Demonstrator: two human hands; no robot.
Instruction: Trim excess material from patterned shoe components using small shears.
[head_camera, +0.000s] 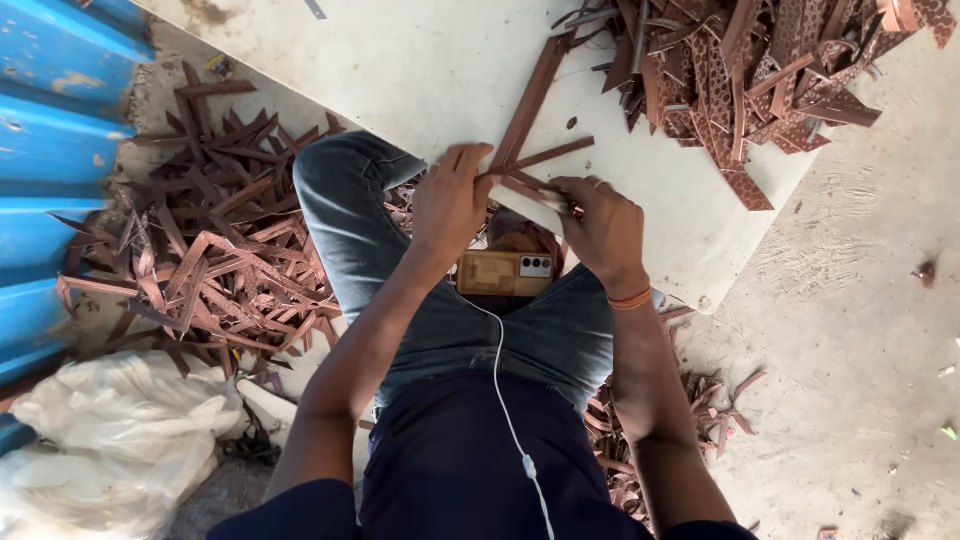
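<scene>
Thin brown strips (540, 160), matt like leather or card, lie on a smooth, off-white board (440, 70). At nine o'clock, blue ribbed metal sheet (50, 130); at seven o'clock, crinkled plastic bag (110, 440). Rough concrete floor (860, 330).

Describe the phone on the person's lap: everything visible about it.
The phone lies flat across the lap, back up, long side sideways. Its back looks tan-orange, with a pale camera block at its right end. A white cable runs from it down over the dark shirt. It rests on jeans, just below both hands, untouched by them.
</scene>
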